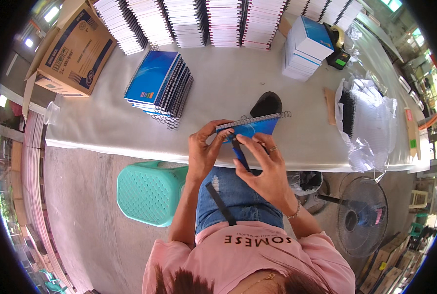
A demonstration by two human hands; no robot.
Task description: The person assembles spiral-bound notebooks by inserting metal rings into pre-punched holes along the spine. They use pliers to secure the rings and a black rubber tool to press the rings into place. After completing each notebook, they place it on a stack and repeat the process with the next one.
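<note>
A blue-covered spiral notebook (251, 129) is held upright, tilted, at the table's front edge, with its coil along the top and a loose coil end sticking out on the right. My left hand (206, 147) is closed on the notebook's left end, thumb and fingers pinching near the coil. In my right hand (266, 164) is a pair of pliers (241, 156) with dark blue and black handles. Their tip meets the left end of the coil, close to my left fingertips; the jaws are mostly hidden by my fingers. Just behind the notebook lies a black oval cup-like container (267, 104).
A stack of blue spiral notebooks (154, 78) stands left, before a cardboard box (74, 51). Tall rows of bound pads (224, 24) line the back. Right are blue-and-white stacks (304, 49), a tape dispenser (338, 51) and plastic-wrapped notebooks (368, 115). A green stool (149, 193) and fan (360, 218) stand below.
</note>
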